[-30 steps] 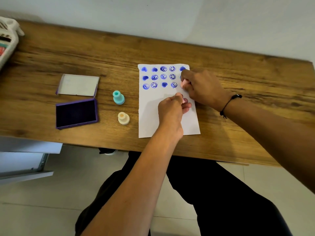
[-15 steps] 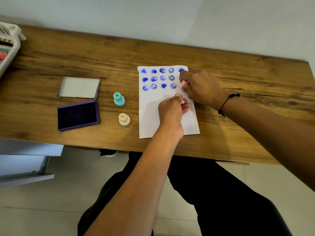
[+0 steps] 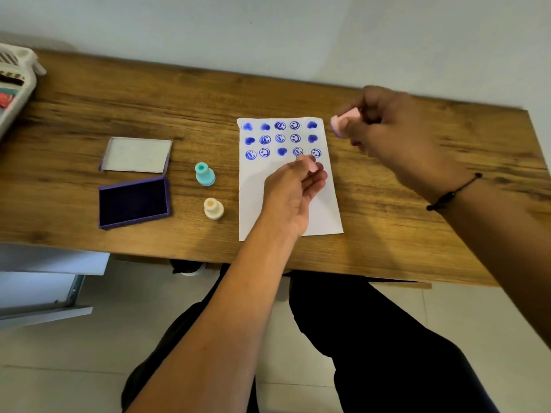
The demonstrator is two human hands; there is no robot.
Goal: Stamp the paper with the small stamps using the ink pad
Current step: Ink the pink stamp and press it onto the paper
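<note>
1. The wood-grain worktop (image 3: 387, 239) carries one white paper (image 3: 323, 213) with fifteen blue prints.
2. Two round stamps stand beside it: teal (image 3: 204, 174), cream (image 3: 213, 208).
3. The right hand (image 3: 396, 138) grips a pink stamp (image 3: 343, 122) in the air.
4. The left hand (image 3: 290, 195) pinches a small pink piece (image 3: 310, 165).
5. The open purple ink pad (image 3: 133, 202) lies left.

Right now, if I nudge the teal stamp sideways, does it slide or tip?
Probably tips. The teal stamp stands upright on the table, narrow neck above a wider base, so a high push would likely topple it. Being round, it may roll afterwards. It looks like light plastic, so a low push should slide it.
</note>
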